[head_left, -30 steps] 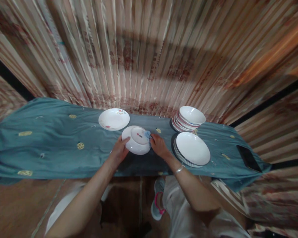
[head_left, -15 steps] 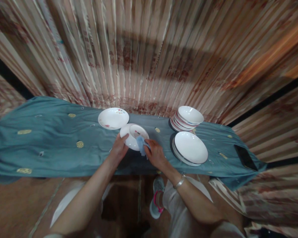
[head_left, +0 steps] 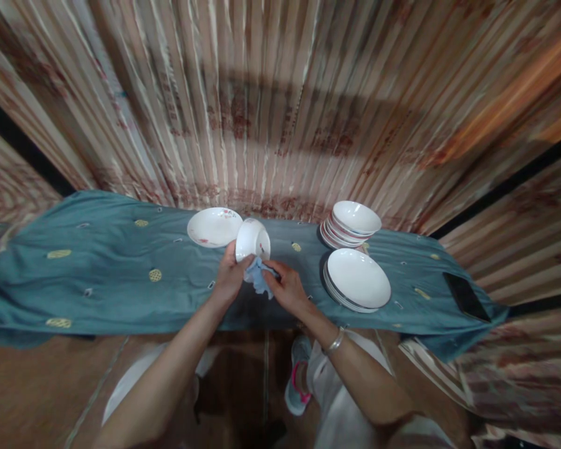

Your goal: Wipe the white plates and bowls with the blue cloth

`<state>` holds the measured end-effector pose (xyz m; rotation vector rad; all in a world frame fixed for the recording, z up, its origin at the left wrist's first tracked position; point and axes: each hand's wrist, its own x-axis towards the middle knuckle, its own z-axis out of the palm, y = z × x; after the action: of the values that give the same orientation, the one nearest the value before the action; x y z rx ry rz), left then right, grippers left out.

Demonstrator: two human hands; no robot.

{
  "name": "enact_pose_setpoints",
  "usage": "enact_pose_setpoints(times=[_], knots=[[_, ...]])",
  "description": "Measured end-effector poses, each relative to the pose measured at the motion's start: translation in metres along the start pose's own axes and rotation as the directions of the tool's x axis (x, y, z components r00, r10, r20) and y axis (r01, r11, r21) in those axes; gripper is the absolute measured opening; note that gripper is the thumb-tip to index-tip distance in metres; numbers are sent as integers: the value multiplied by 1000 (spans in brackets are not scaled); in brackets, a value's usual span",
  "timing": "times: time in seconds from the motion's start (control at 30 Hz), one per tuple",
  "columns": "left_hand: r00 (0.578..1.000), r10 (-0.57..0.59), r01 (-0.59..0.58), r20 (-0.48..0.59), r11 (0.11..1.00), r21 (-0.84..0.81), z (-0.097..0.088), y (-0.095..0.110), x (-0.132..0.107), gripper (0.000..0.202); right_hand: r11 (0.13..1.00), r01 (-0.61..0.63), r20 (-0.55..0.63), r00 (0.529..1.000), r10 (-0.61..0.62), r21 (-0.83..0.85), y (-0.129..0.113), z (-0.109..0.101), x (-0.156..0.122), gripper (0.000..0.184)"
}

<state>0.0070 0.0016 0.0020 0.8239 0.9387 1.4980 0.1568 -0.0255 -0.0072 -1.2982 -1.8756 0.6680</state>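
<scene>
At the left, the surface (head_left: 107, 262), draped in a teal covering with yellow and white motifs, reaches out broad and rumpled. Toward its far edge, left of the middle, a white plate (head_left: 214, 227) with floral sprays at its rim lies face up. Just beside it in view, the left hand (head_left: 228, 272) grips a small white bowl (head_left: 252, 240) by its left and lower side, the fingers closed on it and partly hidden behind it. The bowl is tipped on its side, its base turned to the right, in front of the person. A crumpled light blue cloth (head_left: 258, 276) hangs against the bowl's lower part, pinched in the nearly closed fingers of the right hand (head_left: 287, 288). A silver bracelet (head_left: 336, 341) circles the right wrist. Farther right, a stack of bowls (head_left: 353, 224) with reddish bands stands toward the far edge, and nearer the person sits a stack of plates (head_left: 358, 280), the top one plain white. Near the right end lies a flat, dark rectangular object (head_left: 466, 296).
</scene>
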Motion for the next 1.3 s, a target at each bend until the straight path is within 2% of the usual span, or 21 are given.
enact_pose_setpoints(times=[0.13,0.23,0.3,0.4,0.47,0.57,0.7,0.8,0.87,0.97,1.13,1.2,1.3], knots=[[998,41,-47,45,989,142,-2,5,-5,45,998,-51,-23,998,52,39,6,-6,2,25],[990,85,-117,115,943,310,-4,4,-12,39,996,-86,-77,993,88,27,17,-13,6,25],[983,85,-146,163,902,407,-7,-1,-17,36,994,-107,-115,987,108,11,26,-19,9,26],[969,94,-190,230,878,440,-14,-14,-22,37,989,-145,-165,976,140,-19,38,-30,14,28],[949,135,-264,285,834,485,-22,-25,-23,38,985,-166,-197,968,154,-48,45,-36,16,26],[887,140,-413,440,667,620,-34,-38,-22,36,976,-193,-231,959,166,-98,50,-44,19,25],[758,20,-615,652,357,703,-43,-45,-26,53,957,-218,-239,956,170,-191,48,-48,21,27],[686,-73,-705,724,179,686,-44,-44,-32,64,922,-228,-211,963,166,-313,45,-46,21,25],[660,-105,-734,744,124,668,-45,-44,-35,65,894,-211,-164,974,158,-396,44,-43,21,24],[645,-137,-745,752,108,658,-46,-48,-35,60,858,-181,-81,983,162,-481,46,-38,23,19],[658,-214,-711,722,136,690,-51,-55,-32,48,799,-136,14,984,178,-586,56,-31,28,18],[667,-215,-691,713,177,701,-52,-53,-32,44,783,-119,33,984,175,-610,62,-28,29,21],[700,-149,-645,698,287,708,-55,-47,-34,43,785,-93,31,989,142,-612,73,-24,30,24]])
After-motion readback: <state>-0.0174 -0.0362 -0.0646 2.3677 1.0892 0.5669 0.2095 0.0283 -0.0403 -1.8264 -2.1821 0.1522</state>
